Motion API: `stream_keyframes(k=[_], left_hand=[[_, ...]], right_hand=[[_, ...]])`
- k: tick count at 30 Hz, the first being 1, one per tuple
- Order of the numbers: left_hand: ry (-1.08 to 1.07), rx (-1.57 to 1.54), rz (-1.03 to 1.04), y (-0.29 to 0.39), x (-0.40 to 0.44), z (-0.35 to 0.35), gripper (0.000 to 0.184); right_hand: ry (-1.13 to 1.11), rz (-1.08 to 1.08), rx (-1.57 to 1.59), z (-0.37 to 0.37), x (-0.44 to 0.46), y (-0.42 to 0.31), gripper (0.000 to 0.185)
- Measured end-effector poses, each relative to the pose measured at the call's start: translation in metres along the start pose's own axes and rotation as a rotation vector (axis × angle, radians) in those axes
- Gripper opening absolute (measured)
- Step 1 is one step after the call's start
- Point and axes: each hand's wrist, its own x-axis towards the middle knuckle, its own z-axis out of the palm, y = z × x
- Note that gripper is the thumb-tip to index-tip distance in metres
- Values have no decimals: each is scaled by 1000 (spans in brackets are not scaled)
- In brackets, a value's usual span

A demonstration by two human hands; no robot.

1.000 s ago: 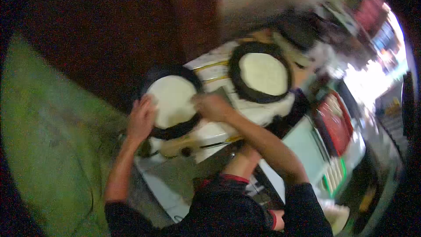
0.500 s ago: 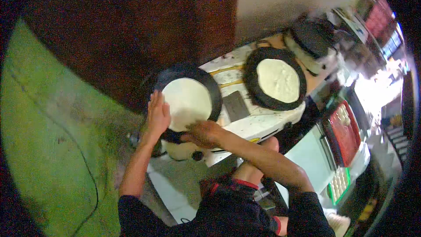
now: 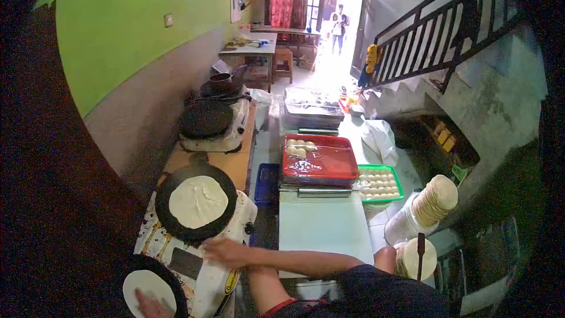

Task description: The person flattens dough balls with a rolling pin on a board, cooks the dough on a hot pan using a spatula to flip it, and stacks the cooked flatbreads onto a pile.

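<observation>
At the bottom left, my left hand lies with its fingers out on a round, pale flatbread in the nearer black pan. My right hand is over the white stove, close to the lower edge of the farther black pan. Its fingers look bent and are blurred, so whether they hold anything is unclear. In that farther pan sits another pale round of dough, wrinkled in the middle. A dark grey flat patch is on the stove between the two pans.
Farther back stands another stove with a dark round pan. A red tray holds dough balls, beside a green-rimmed tray with several more. Stacks of flatbreads rise at the right. A person stands in the doorway.
The view has swung up and right, showing the room. My right hand has left the nearer pan's edge for the farther pan's side. My left hand has moved from the rim onto the flatbread.
</observation>
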Motion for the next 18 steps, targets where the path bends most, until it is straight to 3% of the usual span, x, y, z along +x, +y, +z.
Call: stream_keyframes(k=[1,2,3,4,5,6,8,9,11,12,13,15,16,18], left_hand=[[-49,-118,53,20,5,23,61],[-129,-225,83,45,7,44,61],[-208,-321,105,77,10,67,60],[-291,-426,122,118,10,90,59],[-378,-530,131,160,11,113,58],[-440,-514,209,189,17,140,56],[-527,-704,369,217,39,252,57],[-586,-843,294,259,38,274,59],[-663,-768,387,328,53,329,65],[-566,-632,421,358,51,343,69],[-529,-620,336,365,60,410,74],[-560,-489,268,410,62,414,78],[-561,-471,232,420,65,436,79],[-591,-424,127,435,72,471,81]], right_hand=[[142,29,22,10,-27,44,42],[197,19,-232,7,-61,81,38],[243,97,-156,-1,-93,119,39],[291,364,107,-55,-137,87,40],[489,396,192,-54,-176,129,39],[534,578,219,-67,-208,148,39],[782,624,80,-89,-276,202,42],[892,643,10,-103,-305,221,43],[1130,871,129,-142,-350,224,39],[1190,970,-58,-146,-372,249,42],[1241,1065,-248,-146,-391,279,45],[1318,1156,-223,-158,-416,301,54],[1299,1230,-172,-157,-425,318,67],[1266,1236,138,-156,-437,341,74]])
